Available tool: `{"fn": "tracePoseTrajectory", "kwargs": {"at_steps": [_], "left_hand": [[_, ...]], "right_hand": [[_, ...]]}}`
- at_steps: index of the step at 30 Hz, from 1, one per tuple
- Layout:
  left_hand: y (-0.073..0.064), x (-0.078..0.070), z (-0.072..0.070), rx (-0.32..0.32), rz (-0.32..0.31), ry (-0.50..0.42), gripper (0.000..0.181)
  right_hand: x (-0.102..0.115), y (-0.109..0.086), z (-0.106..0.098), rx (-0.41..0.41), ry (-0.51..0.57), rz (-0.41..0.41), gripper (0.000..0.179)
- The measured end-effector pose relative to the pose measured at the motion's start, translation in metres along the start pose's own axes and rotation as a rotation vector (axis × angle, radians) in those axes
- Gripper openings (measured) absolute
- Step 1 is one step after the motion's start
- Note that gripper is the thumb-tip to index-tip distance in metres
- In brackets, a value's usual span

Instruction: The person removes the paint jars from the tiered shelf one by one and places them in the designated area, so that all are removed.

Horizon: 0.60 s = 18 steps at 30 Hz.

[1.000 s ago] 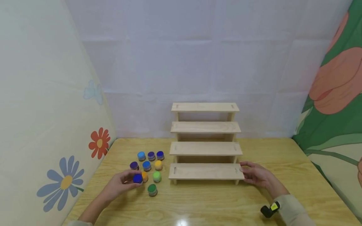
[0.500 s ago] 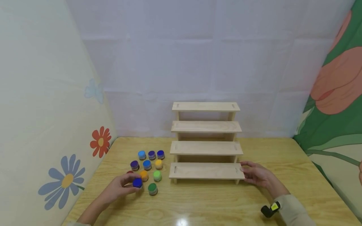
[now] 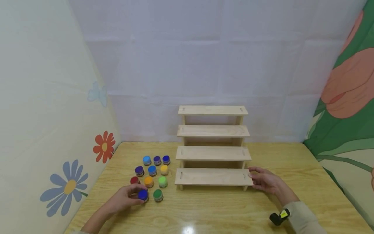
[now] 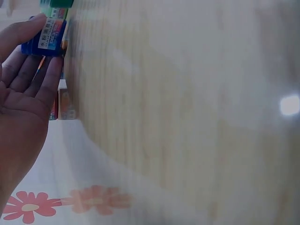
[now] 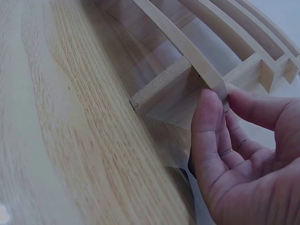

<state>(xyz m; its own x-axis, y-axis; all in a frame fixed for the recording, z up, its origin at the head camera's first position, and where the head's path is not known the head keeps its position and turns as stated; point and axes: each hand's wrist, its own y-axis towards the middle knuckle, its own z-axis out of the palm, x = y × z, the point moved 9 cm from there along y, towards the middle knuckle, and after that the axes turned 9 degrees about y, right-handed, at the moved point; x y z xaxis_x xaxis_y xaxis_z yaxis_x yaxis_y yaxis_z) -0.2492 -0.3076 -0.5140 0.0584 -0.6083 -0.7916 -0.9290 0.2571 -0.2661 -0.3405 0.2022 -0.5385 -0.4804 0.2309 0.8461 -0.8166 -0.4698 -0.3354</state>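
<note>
My left hand (image 3: pixel 125 199) grips a small paint jar with a dark blue lid (image 3: pixel 143 195), low over the table and just left of the green-lidded jar (image 3: pixel 158 195). In the left wrist view, thumb and fingers hold the blue jar (image 4: pixel 47 37) by its sides, its printed label showing. A wooden stepped shelf (image 3: pixel 213 177) stands on the table. My right hand (image 3: pixel 266 181) pinches the right end of its lowest board. The right wrist view shows thumb and index finger on that board's corner (image 5: pixel 213 79), thumb above and fingers below.
Several more jars stand left of the shelf, among them a dark red one (image 3: pixel 134 180), an orange one (image 3: pixel 148 182) and a light green one (image 3: pixel 162 182). A white cloth (image 3: pixel 204 58) hangs behind the wooden table (image 3: pixel 219 214). Patterned panels flank both sides.
My left hand has moved the blue jar toward the table's front edge and down, beside the green-lidded jar. The dark red jar has come into sight. The right hand stays at the shelf.
</note>
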Motion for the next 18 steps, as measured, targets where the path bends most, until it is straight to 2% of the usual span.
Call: {"fn": "tracePoseTrajectory", "kwargs": {"at_steps": [12,15,18], "left_hand": [[-0.002,-0.001,-0.001,0.01,-0.002,0.036,0.05],[-0.003,-0.008,-0.004,0.007,0.027,0.082,0.048],[-0.005,-0.02,-0.01,0.0,0.082,0.137,0.042]], "right_hand": [[0.0,0.0,0.001,0.014,-0.001,-0.005,0.022],[0.003,0.0,0.0,0.0,-0.037,-0.021,0.024],[0.007,-0.002,-0.002,-0.031,-0.13,-0.043,0.031]]}}
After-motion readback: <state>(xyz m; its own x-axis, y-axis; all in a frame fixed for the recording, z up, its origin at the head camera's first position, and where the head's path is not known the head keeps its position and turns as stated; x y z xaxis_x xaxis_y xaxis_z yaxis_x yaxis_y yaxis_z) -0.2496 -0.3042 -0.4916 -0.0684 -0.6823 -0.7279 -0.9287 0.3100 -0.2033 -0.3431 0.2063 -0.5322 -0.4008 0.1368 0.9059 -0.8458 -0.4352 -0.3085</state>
